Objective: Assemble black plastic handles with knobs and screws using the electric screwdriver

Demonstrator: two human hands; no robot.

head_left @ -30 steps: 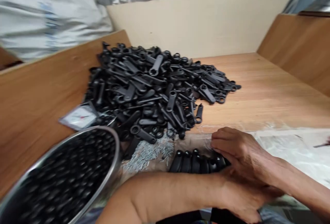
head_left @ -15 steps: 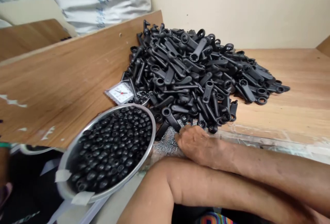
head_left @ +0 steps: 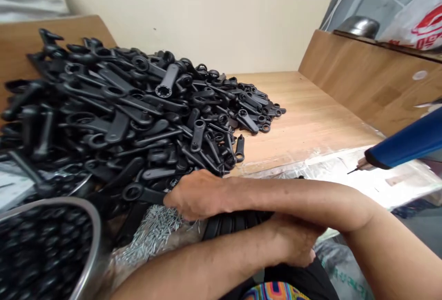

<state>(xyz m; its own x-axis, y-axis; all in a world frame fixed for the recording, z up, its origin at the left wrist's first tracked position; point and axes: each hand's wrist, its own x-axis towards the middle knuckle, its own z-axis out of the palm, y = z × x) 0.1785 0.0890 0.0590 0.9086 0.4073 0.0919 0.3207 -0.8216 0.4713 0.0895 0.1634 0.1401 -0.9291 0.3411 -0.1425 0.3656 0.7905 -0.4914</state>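
My right hand reaches across to the left, its fingers curled down at the edge of a heap of small silver screws or pins. The end of a black crank handle meets its fingertips; what they grip, if anything, is hidden. My left hand lies below the right forearm, crossed towards the right. Most of its fingers are hidden, so its grip does not show. Between the forearms several black bars, like crank handles, lie side by side. A large pile of black crank handles rises behind my right hand.
A metal basin of round black knobs stands at the lower left. A blue power screwdriver points in from the right, bit leftward. Wooden side boards and a pale back panel enclose the bench.
The view has swung right, bringing in the blue screwdriver and right board. My left hand now shows under the right forearm. My right hand stays by the screws.
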